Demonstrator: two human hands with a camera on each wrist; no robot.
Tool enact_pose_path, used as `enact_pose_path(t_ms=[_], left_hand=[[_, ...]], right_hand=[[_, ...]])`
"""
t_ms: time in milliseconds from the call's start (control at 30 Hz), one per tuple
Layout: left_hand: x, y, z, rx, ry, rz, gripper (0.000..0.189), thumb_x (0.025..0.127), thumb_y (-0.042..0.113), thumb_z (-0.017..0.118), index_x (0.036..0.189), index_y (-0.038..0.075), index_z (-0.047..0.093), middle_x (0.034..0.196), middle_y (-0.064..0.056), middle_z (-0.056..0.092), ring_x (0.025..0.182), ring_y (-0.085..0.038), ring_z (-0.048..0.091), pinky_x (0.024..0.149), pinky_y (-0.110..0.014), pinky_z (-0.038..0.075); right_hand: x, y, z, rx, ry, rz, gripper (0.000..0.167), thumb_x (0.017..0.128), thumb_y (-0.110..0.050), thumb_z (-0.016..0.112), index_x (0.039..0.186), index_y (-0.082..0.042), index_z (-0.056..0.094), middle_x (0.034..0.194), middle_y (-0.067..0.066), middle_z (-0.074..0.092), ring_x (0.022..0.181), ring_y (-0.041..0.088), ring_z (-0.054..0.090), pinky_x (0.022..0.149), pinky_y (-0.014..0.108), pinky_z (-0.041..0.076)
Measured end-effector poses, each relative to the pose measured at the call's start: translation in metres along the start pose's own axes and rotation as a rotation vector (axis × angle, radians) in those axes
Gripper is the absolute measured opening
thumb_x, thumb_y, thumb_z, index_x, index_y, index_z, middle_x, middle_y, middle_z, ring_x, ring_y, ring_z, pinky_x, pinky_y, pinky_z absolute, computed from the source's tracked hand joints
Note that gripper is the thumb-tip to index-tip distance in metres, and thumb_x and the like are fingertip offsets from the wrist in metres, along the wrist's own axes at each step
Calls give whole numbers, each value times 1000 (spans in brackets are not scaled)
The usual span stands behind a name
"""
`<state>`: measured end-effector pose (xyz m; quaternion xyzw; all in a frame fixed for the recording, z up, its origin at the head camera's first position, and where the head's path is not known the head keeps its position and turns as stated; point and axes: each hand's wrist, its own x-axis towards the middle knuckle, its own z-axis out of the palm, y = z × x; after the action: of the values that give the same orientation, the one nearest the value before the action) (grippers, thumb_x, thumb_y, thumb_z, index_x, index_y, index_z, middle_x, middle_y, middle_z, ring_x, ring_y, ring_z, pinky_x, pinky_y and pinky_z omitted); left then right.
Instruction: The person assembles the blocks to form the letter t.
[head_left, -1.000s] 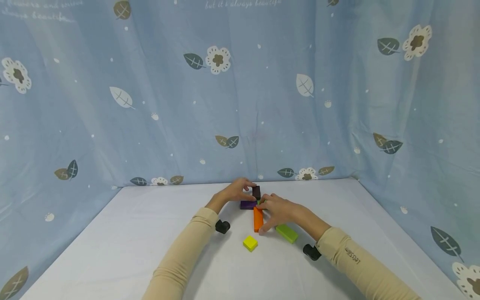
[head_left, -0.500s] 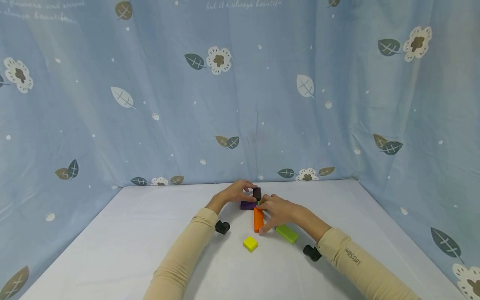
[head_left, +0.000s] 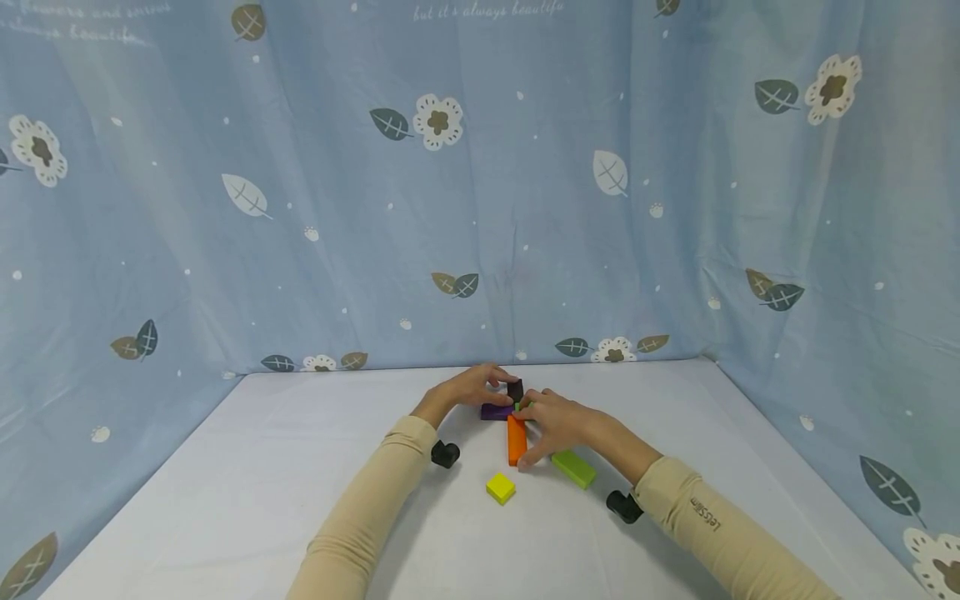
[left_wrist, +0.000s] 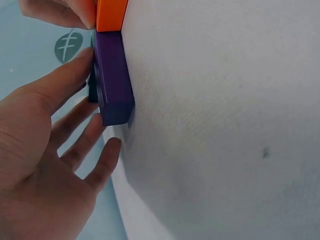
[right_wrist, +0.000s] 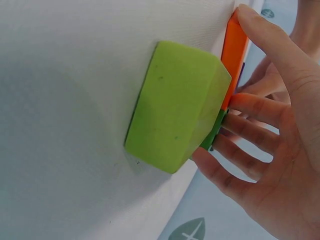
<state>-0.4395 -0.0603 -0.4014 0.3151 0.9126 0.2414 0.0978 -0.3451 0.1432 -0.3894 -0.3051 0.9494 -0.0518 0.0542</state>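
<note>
My left hand point(head_left: 471, 387) pinches a small black block point(head_left: 515, 391) at the far end of a cluster of blocks, index finger at its top and thumb low on its near side. A purple block point(head_left: 495, 412) lies just below that thumb; in the left wrist view the other fingers spread past its end. With thumb and index finger my right hand point(head_left: 559, 419) grips an orange block point(head_left: 517, 442) lengthwise, as the right wrist view shows. Its other fingers reach along a darker green block point(right_wrist: 216, 131), mostly hidden, at the orange block's far end.
A lime-green block point(head_left: 573, 468) lies on the white tabletop point(head_left: 285, 492) below my right hand. Nearer to me sits a yellow block point(head_left: 501, 488). Black wrist cameras point(head_left: 446, 454) hang below both forearms. A blue patterned curtain point(head_left: 510, 192) stands behind the table.
The black block has shifted slightly toward me and turned, with the left fingers following it. My right hand and the other blocks keep their places.
</note>
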Motion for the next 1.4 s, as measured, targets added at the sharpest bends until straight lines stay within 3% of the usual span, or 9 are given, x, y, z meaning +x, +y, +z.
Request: enact_pose_path(t_ms=[367, 533, 833, 1067, 1267, 1400], left_hand=[[0, 2, -3, 139, -90, 101, 44, 100, 30, 57, 141, 18, 53, 150, -9, 48, 139, -28, 45, 116, -44, 35], [1, 0, -3, 154, -109, 109, 44, 101, 29, 55, 143, 18, 51, 154, -10, 43, 143, -29, 40, 118, -45, 31], [0, -2, -1, 178, -95, 85, 43, 102, 32, 53, 143, 22, 50, 155, -7, 42, 144, -28, 39, 118, -44, 31], [-3, 1, 1, 194, -92, 121, 41, 102, 28, 52, 142, 17, 52, 154, -14, 41, 142, -31, 41, 117, -47, 31], [-5, 5, 0, 238, -88, 109, 40, 102, 29, 52, 141, 19, 54, 156, -15, 37, 143, -35, 38, 118, -49, 30], [-8, 8, -1, 269, -49, 127, 39, 102, 23, 54, 140, 16, 56, 155, -18, 38, 142, -38, 38, 117, -52, 30]], right_hand=[[0, 0, -1, 7, -3, 5, 90, 67, -70, 77, 135, -14, 61, 135, 1, 53, 118, 23, 48, 101, 46, 48], [0, 0, -1, 1, 3, -11, 89, 67, -69, 77, 135, -14, 61, 135, 2, 53, 117, 23, 48, 102, 44, 48], [0, -1, -1, 6, 1, -13, 87, 68, -68, 77, 135, -14, 61, 135, 3, 53, 118, 24, 48, 101, 45, 48], [0, -1, 0, 4, -4, -5, 89, 68, -69, 77, 136, -14, 61, 135, 2, 52, 116, 23, 48, 100, 45, 48], [0, -1, 0, 12, 1, -5, 88, 68, -68, 77, 135, -14, 62, 135, 3, 53, 118, 24, 48, 101, 46, 48], [0, 0, 1, 5, -1, -4, 88, 67, -70, 76, 135, -15, 62, 135, 2, 53, 119, 23, 48, 101, 45, 48]])
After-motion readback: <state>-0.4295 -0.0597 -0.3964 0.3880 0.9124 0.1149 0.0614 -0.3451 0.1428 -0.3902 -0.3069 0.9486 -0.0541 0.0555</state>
